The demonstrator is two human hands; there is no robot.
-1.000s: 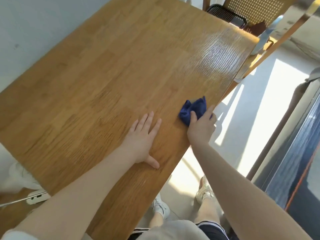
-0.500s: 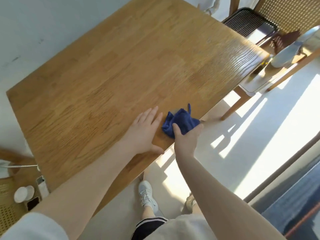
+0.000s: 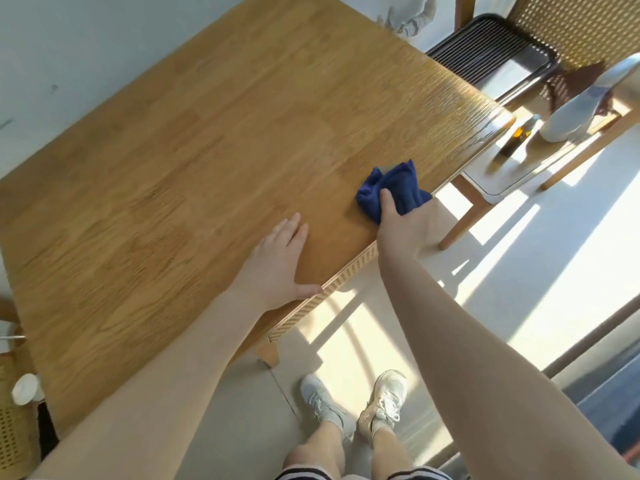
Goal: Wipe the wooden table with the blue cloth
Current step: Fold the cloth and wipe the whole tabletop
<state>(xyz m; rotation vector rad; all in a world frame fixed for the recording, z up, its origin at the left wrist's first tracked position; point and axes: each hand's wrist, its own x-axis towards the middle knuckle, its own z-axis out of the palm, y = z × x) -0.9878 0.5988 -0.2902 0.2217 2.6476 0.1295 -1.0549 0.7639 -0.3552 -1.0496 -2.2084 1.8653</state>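
- Right now our right hand (image 3: 403,230) grips the blue cloth (image 3: 391,190), bunched into a wad; the thumb lies over the top of it and the other fingers curl round its far side, mostly hidden.
- We have the cloth touching the wooden table (image 3: 207,140) at its near edge, toward the right-hand end of that edge, with part of the wad hanging just past the edge.
- Our left hand (image 3: 277,261) rests flat on the table, fingers straight and close together, the thumb spread out along the near edge. It holds nothing; we judge it is only bracing us.
- We are standing at the near edge, shoes (image 3: 353,400) on the floor below.
- How far along we are is hard to read: no wet streak or crumb shows on the wood, so we cannot tell wiped parts from unwiped ones. The far right corner shines, but that looks like sunlight on the grain.
- We judge the wiping is under way along the near edge, and that the wide middle, the far edge and the left end may be left, since the cloth sits well apart from all of them.
- A chair (image 3: 519,50) stands off the far right corner; nothing lies on the table besides hands and cloth.
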